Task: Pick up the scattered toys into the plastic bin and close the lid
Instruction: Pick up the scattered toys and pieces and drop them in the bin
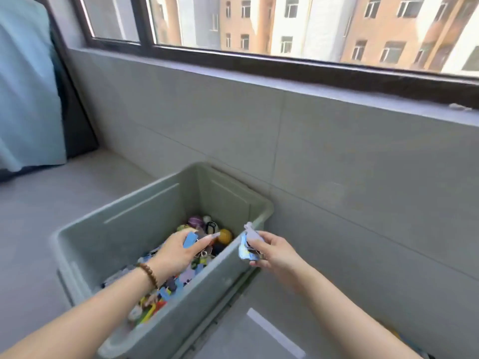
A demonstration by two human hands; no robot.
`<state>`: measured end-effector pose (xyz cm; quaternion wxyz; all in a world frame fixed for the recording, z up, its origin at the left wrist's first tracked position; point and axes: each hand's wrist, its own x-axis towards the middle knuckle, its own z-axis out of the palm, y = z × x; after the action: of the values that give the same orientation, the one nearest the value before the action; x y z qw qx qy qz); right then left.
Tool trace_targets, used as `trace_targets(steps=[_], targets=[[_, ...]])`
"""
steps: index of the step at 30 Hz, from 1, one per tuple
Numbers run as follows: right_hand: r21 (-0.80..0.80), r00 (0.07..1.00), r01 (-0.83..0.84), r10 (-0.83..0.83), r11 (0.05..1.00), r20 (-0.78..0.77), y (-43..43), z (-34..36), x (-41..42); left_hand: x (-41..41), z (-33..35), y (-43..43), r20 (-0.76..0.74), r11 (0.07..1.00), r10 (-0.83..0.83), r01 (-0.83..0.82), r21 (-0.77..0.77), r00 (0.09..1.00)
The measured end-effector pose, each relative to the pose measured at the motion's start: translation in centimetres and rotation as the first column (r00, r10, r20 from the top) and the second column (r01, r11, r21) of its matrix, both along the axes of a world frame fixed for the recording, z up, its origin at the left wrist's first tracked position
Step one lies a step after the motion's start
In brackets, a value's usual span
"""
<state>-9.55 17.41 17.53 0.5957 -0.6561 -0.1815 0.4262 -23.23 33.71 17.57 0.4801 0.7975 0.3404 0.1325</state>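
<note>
Now left hand point(178, 252) is pinching a blue piece point(191, 239), right hand point(276, 252) gripping flat toys point(245, 248), bin point(145, 211) under fingers point(210, 238); likely light, stiff, so hold edges.

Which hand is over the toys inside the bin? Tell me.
The left hand, with the bead bracelet, holding a blue piece above the toys in the bin; the right hand holds its pieces at the rim.

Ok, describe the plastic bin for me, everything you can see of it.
The plastic bin is a pale grey-green, matte rectangular tub with a rolled rim and ridged inner walls. It stands upright and lidless on the grey floor, one corner near the tiled wall. Colourful toys cover its bottom. The left hand reaches inside holding a blue piece; the right hand holds toy pieces at its right rim.
</note>
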Motion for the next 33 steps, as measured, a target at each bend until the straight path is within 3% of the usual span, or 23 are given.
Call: trace_targets(steps=[3,7,9,11,13,14,17,21,27,30,33], targets=[[-0.075,0.995,-0.091,0.094,0.993,0.038,7.3,-0.9,-1.9,-3.9,-3.7,5.7,-0.087,0.981,0.193,-0.193,-0.002,0.977],[-0.345,0.928,-0.224,0.308,0.911,0.210,13.4,-4.5,-3.0,-6.2,-8.1,9.2,-0.108,0.890,0.321,-0.339,-0.304,0.941],[-0.491,0.789,-0.223,0.451,0.842,0.417,14.2,-5.8,-3.2,-6.7,-10.0,10.2,-0.159,0.875,0.327,-0.362,-0.321,0.932],[-0.595,0.544,-0.155,0.571,0.789,0.615,13.8,-6.6,-3.2,-7.2,-11.2,10.7,-0.213,0.887,0.318,-0.369,-0.277,0.924],[-0.658,0.307,-0.073,0.645,0.749,0.700,13.0,-7.3,-2.9,-7.3,-12.1,10.7,-0.243,0.912,0.267,-0.326,-0.249,0.932],[-0.670,0.259,-0.046,0.657,0.741,0.708,12.6,-7.5,-2.8,-7.3,-12.2,10.5,-0.264,0.939,0.214,-0.272,-0.208,0.940],[-0.689,0.257,-0.007,0.667,0.724,0.699,11.7,-7.5,-2.5,-7.5,-12.3,9.9,-0.353,0.987,0.112,-0.147,-0.072,0.929],[-0.695,0.282,-0.038,0.675,0.718,0.681,10.6,-7.1,-2.0,-7.4,-11.5,9.2,-0.420,0.994,0.091,-0.058,0.092,0.903],[-0.576,0.374,-0.079,0.560,0.813,0.739,4.7,-6.4,1.0,-2.8,-6.9,6.0,-0.344,0.973,-0.008,0.087,0.215,0.939],[-0.550,0.497,-0.004,0.479,0.835,0.724,-1.6,-6.3,3.4,1.2,-4.8,2.3,-0.253,0.948,-0.082,0.153,0.277,0.964],[-0.623,0.601,0.080,0.461,0.778,0.653,-9.5,-7.8,6.1,5.4,-4.2,-2.9,-0.210,0.911,-0.192,0.254,0.326,0.959]])
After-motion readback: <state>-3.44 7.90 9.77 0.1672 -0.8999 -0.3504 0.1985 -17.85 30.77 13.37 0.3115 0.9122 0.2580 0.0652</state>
